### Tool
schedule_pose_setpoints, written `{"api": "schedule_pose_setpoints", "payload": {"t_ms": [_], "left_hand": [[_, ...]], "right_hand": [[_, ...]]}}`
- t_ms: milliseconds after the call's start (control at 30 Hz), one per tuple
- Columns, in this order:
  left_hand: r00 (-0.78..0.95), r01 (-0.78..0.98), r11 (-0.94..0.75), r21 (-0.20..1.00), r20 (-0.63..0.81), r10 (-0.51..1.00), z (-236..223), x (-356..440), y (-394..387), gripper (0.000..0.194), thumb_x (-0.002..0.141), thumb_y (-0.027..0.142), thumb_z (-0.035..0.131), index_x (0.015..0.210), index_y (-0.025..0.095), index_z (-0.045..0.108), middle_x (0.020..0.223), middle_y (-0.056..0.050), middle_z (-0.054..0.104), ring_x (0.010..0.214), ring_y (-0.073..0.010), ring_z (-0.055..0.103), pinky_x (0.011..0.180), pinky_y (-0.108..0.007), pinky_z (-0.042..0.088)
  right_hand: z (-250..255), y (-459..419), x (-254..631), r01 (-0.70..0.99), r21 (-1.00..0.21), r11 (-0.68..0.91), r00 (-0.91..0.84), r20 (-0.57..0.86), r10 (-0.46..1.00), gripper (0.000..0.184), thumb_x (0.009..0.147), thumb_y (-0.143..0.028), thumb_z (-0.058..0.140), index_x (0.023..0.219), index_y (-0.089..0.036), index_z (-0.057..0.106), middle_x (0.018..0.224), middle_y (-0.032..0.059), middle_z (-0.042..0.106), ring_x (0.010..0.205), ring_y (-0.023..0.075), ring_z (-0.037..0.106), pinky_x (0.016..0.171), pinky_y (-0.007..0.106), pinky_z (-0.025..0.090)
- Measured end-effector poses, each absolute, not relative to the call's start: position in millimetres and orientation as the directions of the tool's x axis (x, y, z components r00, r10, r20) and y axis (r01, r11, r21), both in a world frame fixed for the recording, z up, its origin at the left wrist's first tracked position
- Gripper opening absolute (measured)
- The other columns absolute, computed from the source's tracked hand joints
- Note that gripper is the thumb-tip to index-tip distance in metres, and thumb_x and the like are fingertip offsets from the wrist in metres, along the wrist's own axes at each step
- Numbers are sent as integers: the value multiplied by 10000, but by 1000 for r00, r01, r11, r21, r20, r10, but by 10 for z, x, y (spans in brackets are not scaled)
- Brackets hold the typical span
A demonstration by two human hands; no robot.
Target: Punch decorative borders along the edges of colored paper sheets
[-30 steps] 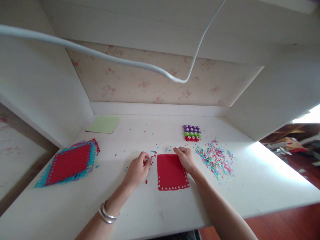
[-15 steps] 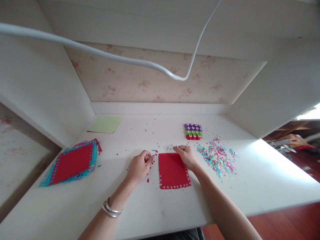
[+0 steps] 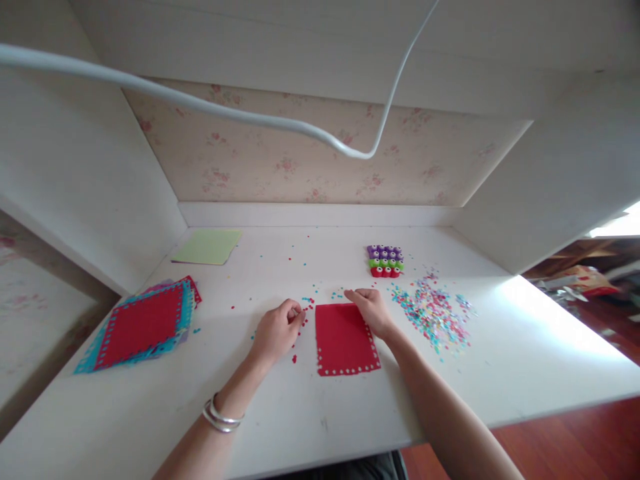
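A red paper sheet (image 3: 345, 339) lies flat before me, with small shapes punched along its bottom edge and up its right side. Over its upper right corner my right hand (image 3: 371, 312) rests, fingers curled in; whatever they hold is hidden. My left hand (image 3: 278, 327) hovers just left of the sheet, thumb and fingertips pinched together. Anything in that pinch is too small to make out. Tiny red paper cutouts (image 3: 295, 359) lie between the left hand and the sheet, with blue ones (image 3: 338, 294) beyond its top edge.
Left is a stack of punched red and blue sheets (image 3: 145, 325), with pale green paper (image 3: 207, 247) behind. Purple, green and red craft punches (image 3: 385, 261) stand in rows at back right, near a colourful confetti pile (image 3: 433, 310). A white cable (image 3: 280, 123) hangs across the view.
Both hands keep nearly the same place and closed pose. The whole view has shifted very slightly; the red sheet still lies under the right hand.
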State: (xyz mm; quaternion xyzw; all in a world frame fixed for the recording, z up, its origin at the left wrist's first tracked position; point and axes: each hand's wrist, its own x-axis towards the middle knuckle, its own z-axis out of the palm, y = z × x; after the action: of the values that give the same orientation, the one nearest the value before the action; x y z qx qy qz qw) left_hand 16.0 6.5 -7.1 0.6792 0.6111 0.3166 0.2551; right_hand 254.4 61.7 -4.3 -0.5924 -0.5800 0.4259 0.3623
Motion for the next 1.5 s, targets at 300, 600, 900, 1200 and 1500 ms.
{"api": "schedule_pose_setpoints", "payload": {"t_ms": [300, 600, 900, 1200, 1500], "left_hand": [[62, 665, -124, 737, 112, 992, -49, 162, 53, 168, 917, 344, 500, 821, 233, 579, 575, 55, 603, 525, -132, 557, 562, -228, 345], [63, 664, -122, 738, 108, 992, -30, 163, 31, 118, 900, 300, 534, 845, 241, 620, 647, 42, 662, 586, -135, 600, 574, -226, 360], [58, 643, -111, 758, 97, 994, -20, 168, 22, 90, 882, 284, 558, 855, 245, 634, 659, 34, 669, 593, -141, 597, 592, -241, 362], [-35, 536, -43, 843, 73, 997, -4, 128, 72, 284, 941, 429, 430, 851, 218, 598, 596, 33, 563, 536, -133, 538, 542, -233, 378], [-82, 429, 12, 903, 26, 996, 37, 72, 117, 379, 942, 498, 355, 865, 203, 580, 602, 36, 536, 487, -121, 505, 458, -213, 389]], "right_hand": [[-35, 601, 2535, 346, -935, -80, -42, -101, 994, 511, 807, -547, 564, 574, -235, 233, 527, -71, 167, 476, 89, 166, 441, 256, 135], [-8, 591, 2508, 375, -925, -66, -48, -90, 995, 542, 804, -550, 581, 557, -235, 214, 538, -69, 153, 488, 87, 150, 450, 259, 109], [9, 577, 2495, 389, -919, -63, -52, -90, 995, 528, 811, -530, 574, 553, -235, 219, 526, -70, 162, 473, 83, 160, 443, 256, 109], [-9, 591, 2508, 373, -927, -52, -61, -80, 995, 550, 802, -543, 595, 554, -234, 212, 537, -70, 149, 487, 86, 147, 446, 260, 107], [-2, 583, 2513, 348, -935, -66, -56, -91, 994, 548, 791, -556, 596, 550, -237, 220, 516, -71, 158, 471, 88, 147, 445, 267, 108]]}}
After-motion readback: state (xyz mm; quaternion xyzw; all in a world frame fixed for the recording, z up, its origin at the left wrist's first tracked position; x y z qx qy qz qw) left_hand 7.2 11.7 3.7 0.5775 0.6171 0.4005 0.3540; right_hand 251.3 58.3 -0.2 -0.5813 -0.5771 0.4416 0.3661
